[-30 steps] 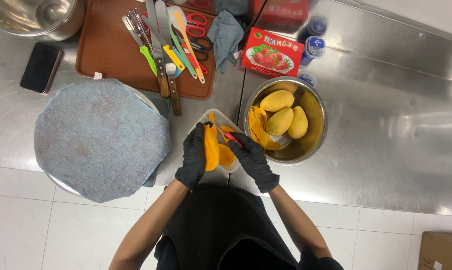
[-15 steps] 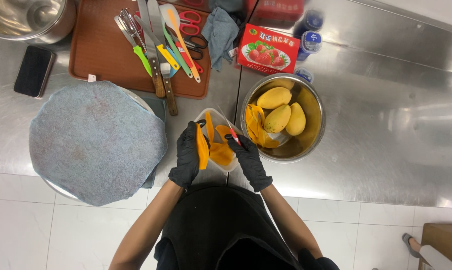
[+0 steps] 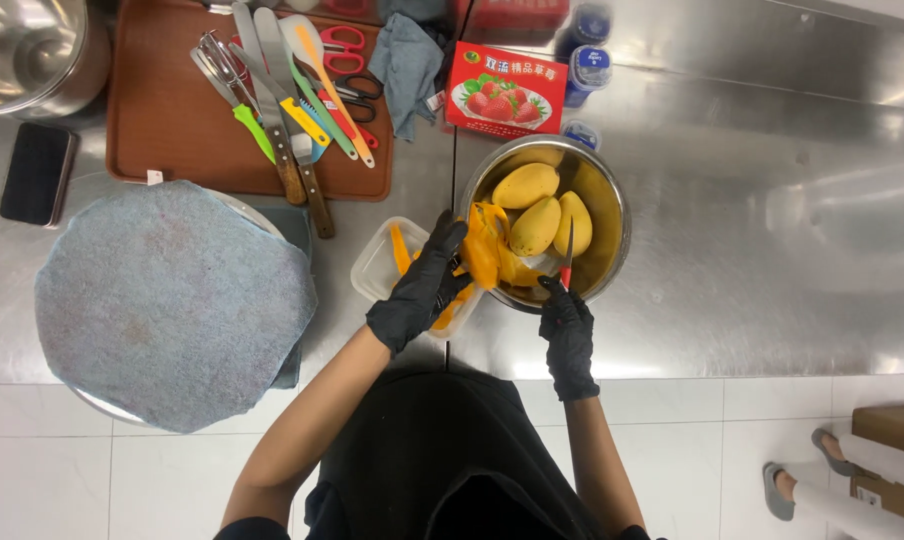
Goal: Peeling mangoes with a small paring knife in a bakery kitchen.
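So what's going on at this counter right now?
A person in black gloves is working with mangoes at a steel counter. The left hand holds strips of orange mango peel at the rim of a metal bowl with three peeled mangoes inside. The right hand holds a small knife, blade up, over the bowl. A clear plastic tub with more peel sits beside it.

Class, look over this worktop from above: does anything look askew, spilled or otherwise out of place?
Nothing is spilled. One oddity: the blue cloth draped over a round board overhangs the counter's front edge.
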